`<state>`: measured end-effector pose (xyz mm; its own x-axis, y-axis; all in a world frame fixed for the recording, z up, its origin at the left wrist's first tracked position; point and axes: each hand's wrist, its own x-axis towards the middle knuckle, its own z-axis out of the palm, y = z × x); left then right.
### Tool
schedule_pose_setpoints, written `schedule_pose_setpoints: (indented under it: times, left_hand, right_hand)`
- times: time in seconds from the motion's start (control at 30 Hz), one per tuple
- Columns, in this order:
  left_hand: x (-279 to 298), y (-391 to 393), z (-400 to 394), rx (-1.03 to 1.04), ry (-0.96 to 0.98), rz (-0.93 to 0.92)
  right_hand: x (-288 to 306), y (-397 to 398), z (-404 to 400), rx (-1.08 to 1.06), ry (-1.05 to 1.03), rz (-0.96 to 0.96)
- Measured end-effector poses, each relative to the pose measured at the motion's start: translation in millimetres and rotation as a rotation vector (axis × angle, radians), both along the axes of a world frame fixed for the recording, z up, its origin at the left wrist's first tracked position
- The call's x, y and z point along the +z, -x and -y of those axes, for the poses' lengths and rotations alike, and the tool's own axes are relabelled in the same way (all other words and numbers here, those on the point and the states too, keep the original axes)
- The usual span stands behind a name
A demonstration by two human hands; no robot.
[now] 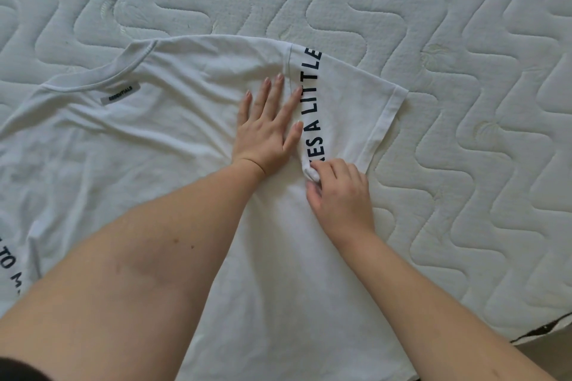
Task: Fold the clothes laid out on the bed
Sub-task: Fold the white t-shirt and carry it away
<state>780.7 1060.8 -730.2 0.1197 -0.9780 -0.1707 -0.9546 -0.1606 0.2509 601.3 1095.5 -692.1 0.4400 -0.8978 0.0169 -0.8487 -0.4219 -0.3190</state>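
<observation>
Clearly the white T-shirt is soft, light cotton that will bunch and slide, so it is best taken at seams and hems, judging by its wrinkles. It lies spread flat on the quilted mattress, collar toward the far left. The left hand presses flat beside the shoulder seam, fingers straight and spread. The right hand pinches a bunch of cloth at the underarm of the printed sleeve, fingers curled, both forearms reaching forward.
</observation>
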Motion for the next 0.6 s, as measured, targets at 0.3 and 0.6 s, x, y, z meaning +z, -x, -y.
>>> schedule_pose_setpoints:
  times: [0.3,0.6]
  left_hand:
    - [9.7,0.2,4.5,-0.007,-0.132,-0.038]
    - [57.9,-62.9,103.1,0.284,-0.023,-0.141]
  right_hand:
    - [-6.3,-16.5,14.6,-0.068,-0.116,-0.134]
    - [20.4,-2.1,120.9,-0.274,-0.151,0.063]
